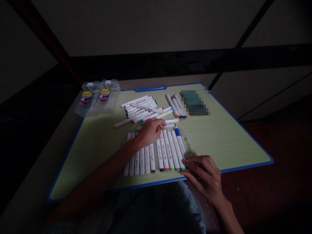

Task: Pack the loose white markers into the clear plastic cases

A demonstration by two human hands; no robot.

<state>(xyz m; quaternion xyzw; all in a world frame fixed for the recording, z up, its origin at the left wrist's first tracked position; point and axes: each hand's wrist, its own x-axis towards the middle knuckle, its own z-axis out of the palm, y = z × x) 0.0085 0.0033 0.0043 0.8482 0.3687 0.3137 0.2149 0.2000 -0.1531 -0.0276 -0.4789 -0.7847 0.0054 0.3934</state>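
Note:
Two rows of white markers [140, 159] lie side by side in a clear plastic tray [188, 143] near the board's front edge. My left hand [150, 131] is over the top ends of the rows, fingers curled in; whatever they hold, if anything, is hidden. At the right end of the tray lies a marker with a blue cap [179, 143], slightly tilted. My right hand [207, 175] closes thumb and fingers around its lower end, by the tray's front corner. Coloured ends show on the neighbouring markers: black, pink, green and grey.
A loose pile of white markers [143, 109] lies behind the tray, with several more [174, 105] to its right. Two clear plastic cases [103, 97] stand at the back left. A blurred teal object [193, 102] lies back right on the blue-edged board [226, 130].

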